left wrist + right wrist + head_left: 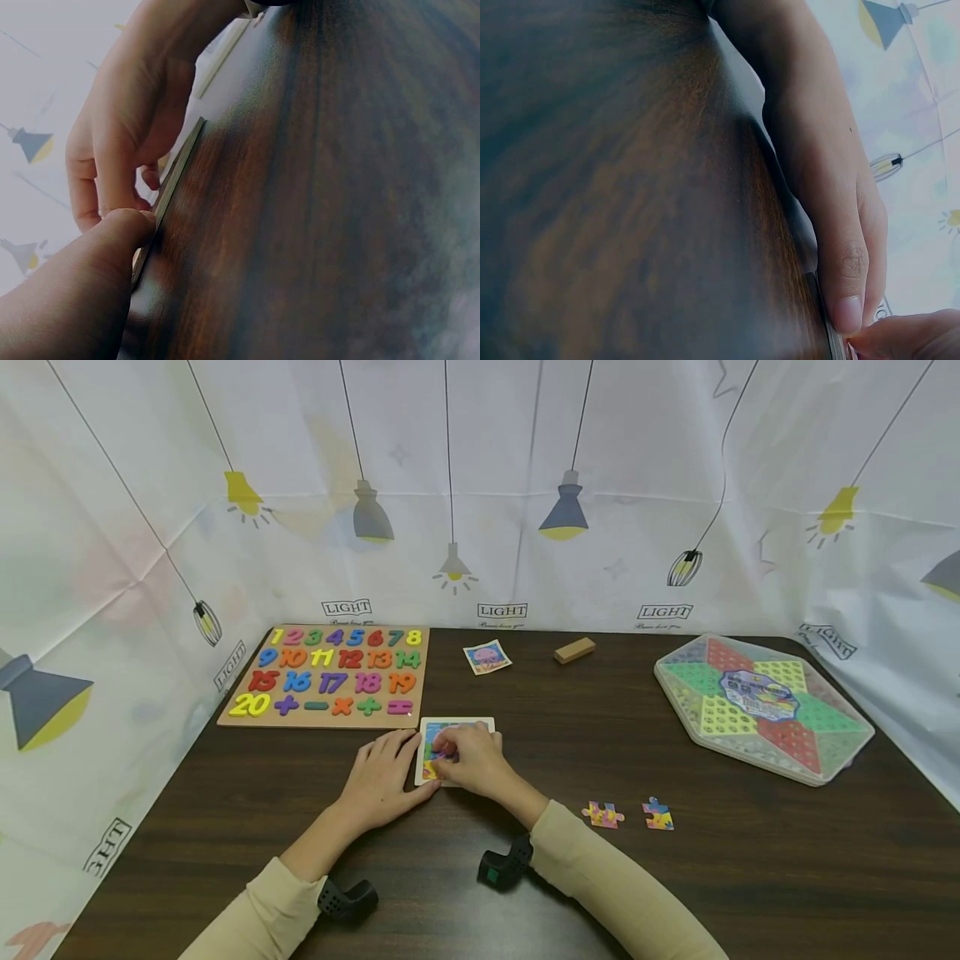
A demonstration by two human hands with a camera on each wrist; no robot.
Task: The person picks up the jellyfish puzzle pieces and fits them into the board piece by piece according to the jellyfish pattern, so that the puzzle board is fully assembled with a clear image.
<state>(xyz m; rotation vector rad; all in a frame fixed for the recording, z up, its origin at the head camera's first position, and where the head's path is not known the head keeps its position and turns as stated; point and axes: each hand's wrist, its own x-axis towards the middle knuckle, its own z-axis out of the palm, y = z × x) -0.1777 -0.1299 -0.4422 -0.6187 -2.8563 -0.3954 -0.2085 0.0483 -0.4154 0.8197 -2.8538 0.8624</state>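
Note:
A small jigsaw puzzle (430, 767) in a pale frame lies flat on the dark table, its picture blue, yellow and pink. My left hand (381, 781) rests beside its left edge, fingers extended, the thumb against the near corner. Over the puzzle bends my right hand (472, 760), thumb and index finger pinching a piece at the picture; the fingers hide most of that piece. In the left wrist view the right hand (124, 142) reaches down to the thin board (180, 169). Two loose pieces, one pink and yellow (603, 815), one blue and yellow (658, 815), lie right of the right forearm.
A wooden number board (321, 718) with coloured numerals stands at the back left. Behind the puzzle lie a small picture card (487, 657) and a wooden block (575, 650). A hexagonal game box (712, 685) fills the right side. A white printed curtain (480, 460) borders the table.

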